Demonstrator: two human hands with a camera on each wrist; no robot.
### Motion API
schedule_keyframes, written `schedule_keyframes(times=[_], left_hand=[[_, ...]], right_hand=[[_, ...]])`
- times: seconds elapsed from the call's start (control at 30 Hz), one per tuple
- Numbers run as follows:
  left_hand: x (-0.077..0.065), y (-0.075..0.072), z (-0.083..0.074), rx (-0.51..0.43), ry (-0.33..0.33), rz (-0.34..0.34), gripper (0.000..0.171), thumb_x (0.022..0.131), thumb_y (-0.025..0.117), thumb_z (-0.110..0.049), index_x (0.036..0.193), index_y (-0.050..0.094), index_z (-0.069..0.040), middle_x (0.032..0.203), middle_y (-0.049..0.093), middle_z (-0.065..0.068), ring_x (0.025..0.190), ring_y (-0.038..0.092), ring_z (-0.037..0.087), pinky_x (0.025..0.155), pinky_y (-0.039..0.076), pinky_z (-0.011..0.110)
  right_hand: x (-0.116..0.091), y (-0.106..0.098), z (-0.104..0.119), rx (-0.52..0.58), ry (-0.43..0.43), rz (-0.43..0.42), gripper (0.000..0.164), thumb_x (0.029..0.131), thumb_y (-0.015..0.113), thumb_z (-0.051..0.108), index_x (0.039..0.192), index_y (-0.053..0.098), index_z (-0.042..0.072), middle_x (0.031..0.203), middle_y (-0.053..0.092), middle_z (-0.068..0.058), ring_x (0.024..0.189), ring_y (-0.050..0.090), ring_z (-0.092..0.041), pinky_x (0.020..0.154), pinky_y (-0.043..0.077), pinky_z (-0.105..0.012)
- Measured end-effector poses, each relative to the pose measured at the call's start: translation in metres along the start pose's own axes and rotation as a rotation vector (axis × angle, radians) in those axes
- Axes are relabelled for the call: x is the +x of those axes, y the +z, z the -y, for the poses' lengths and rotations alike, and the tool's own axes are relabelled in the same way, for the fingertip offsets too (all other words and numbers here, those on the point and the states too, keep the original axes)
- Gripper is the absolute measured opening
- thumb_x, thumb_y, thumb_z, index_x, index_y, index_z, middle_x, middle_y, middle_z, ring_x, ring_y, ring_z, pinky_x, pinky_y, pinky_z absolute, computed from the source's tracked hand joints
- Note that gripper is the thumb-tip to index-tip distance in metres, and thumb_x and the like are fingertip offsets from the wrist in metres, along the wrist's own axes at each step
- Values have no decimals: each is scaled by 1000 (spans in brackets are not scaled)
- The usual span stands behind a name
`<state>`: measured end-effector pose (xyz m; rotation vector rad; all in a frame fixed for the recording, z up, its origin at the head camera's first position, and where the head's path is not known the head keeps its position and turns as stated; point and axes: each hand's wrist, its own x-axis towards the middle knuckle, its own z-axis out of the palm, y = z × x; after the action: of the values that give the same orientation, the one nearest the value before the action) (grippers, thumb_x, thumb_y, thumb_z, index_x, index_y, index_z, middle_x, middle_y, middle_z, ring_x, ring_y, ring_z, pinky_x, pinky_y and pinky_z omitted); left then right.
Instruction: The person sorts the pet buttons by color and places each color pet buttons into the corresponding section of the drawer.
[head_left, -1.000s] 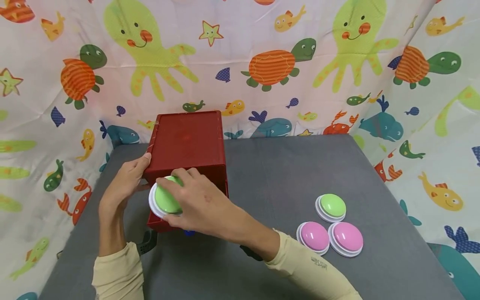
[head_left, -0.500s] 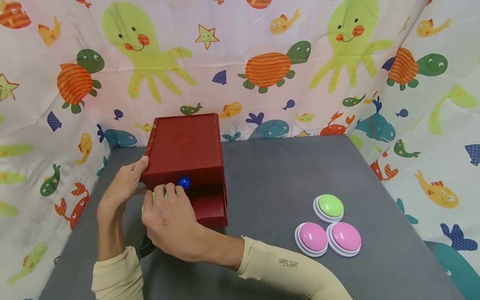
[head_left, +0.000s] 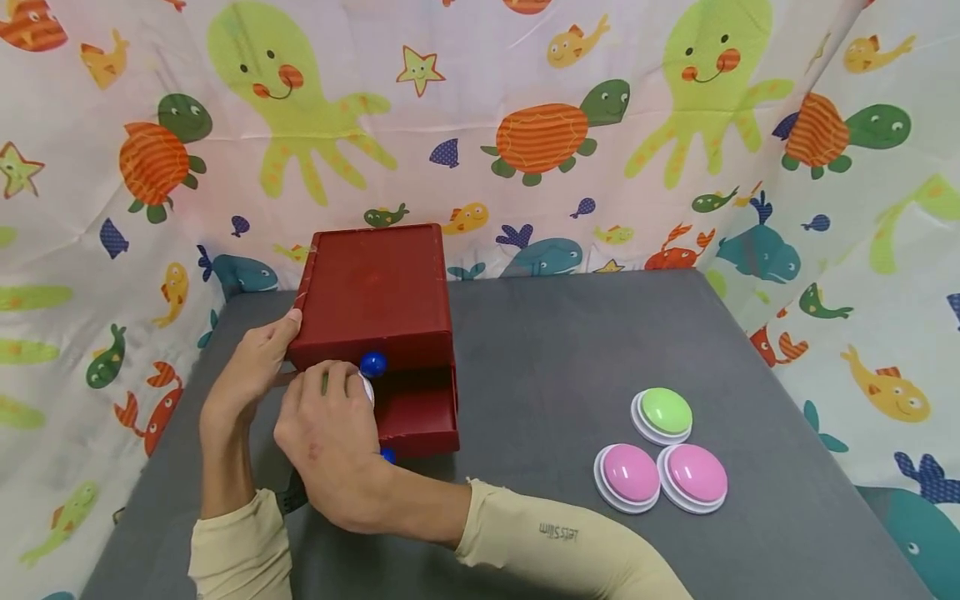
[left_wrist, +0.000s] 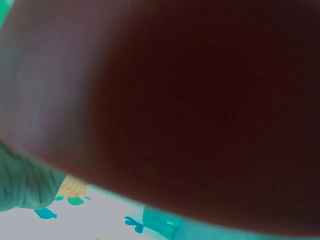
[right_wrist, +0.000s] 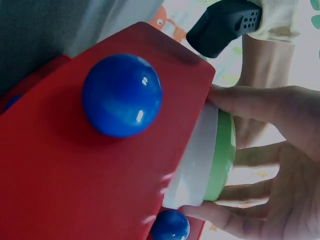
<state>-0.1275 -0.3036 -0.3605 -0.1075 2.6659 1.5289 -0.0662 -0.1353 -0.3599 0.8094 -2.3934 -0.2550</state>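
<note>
A red drawer box (head_left: 375,283) stands on the left part of the table, its lower drawer (head_left: 420,417) pulled out toward me. My left hand (head_left: 243,375) holds the box at its left side, thumb at the upper edge; its other fingers are mostly hidden. My right hand (head_left: 330,450) grips a round push light (right_wrist: 220,155) with a white base and green dome, tilted on edge. The light is at the left of the drawer opening, just behind the drawer's front (right_wrist: 65,165). In the head view the hand covers most of it.
Blue knobs sit on the upper drawer (head_left: 372,364) and lower drawer. To the right lie a green push light (head_left: 666,411) and two pink ones, the left pink light (head_left: 631,472) and right pink light (head_left: 697,473). A sea-animal curtain (head_left: 480,125) surrounds the grey table (head_left: 555,358).
My right hand has carried the green push light down and turned it at the drawer opening, uncovering the drawer's right part. My left hand has stayed at the box.
</note>
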Motion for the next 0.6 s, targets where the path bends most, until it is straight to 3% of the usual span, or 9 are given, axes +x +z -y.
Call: schedule_keyframes(times=[0.3,0.4,0.6], left_hand=[[1,0,1,-1,-15,11,76,111,28,-56,164,28,-1,159,43,31,137,52,52,99,57,58],[2,0,2,-7,-22,16,75,112,27,-55,164,28,0,159,42,31,138,51,51,100,56,60],[2,0,3,-9,-26,8,75,112,26,-55,163,28,-1,159,43,32,138,52,51,101,55,61]], right_hand=[[6,0,5,-19,-12,179,82,73,79,70,125,72,6,109,75,-9,89,71,-23,82,63,-29],[11,1,3,16,-4,281,73,75,78,71,118,76,12,101,75,-5,79,70,-20,74,63,-28],[19,4,-1,123,22,461,50,70,90,58,108,80,26,85,72,3,67,64,-17,58,58,-27]])
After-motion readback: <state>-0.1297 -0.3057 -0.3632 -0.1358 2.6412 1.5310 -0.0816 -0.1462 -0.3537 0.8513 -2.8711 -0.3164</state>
